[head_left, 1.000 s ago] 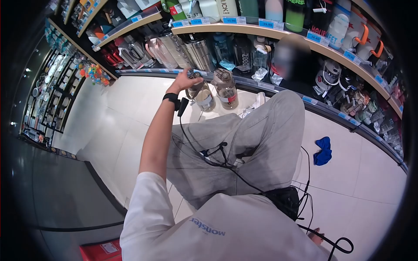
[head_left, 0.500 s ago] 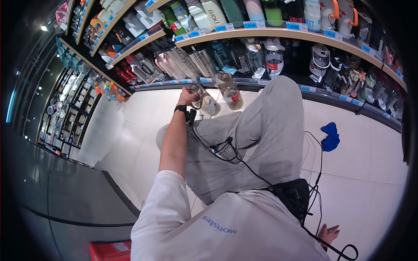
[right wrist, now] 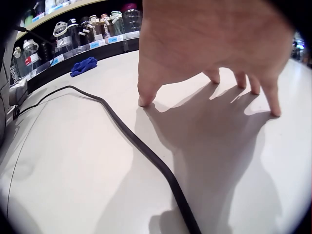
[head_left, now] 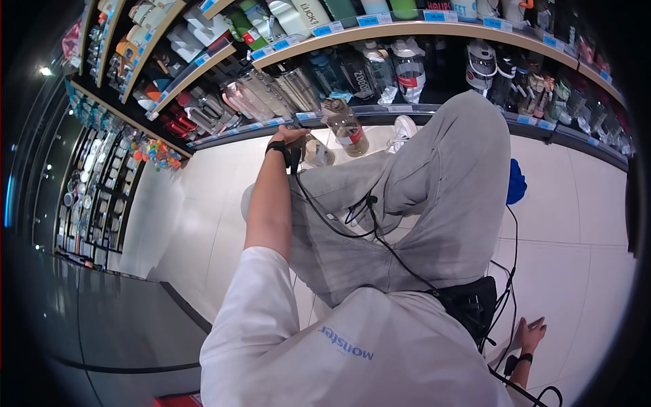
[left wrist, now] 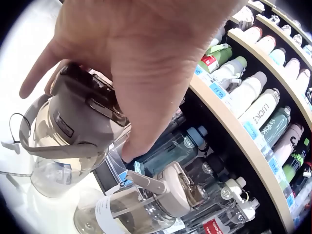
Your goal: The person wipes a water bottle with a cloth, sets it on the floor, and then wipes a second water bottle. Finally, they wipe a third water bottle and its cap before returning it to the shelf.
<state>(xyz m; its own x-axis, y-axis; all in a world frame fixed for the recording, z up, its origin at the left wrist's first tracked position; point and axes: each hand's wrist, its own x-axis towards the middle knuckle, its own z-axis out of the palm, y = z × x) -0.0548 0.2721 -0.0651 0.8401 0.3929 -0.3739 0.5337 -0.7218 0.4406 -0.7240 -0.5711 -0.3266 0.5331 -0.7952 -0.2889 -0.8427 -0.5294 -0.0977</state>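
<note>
My left hand is over the top of a clear bottle standing on the floor. In the left wrist view that hand spreads around the grey lid, one finger straight out left and the thumb pointing down past the lid's right side; contact is partly hidden. A looped strap hangs from the lid. Beside it stands a second clear bottle with a red and white label. My right hand is on the floor at my side; in the right wrist view its spread fingertips press on the floor, holding nothing.
Shelves packed with bottles curve across the front. A black cable crosses the floor near my right hand. A blue cloth lies beyond my bent knee, and a white shoe is near the second bottle.
The left hand's fingers have spread from around the lid. The view has shifted, bringing my right hand and wrist more fully into sight, and my raised knee now partly covers the blue cloth.
</note>
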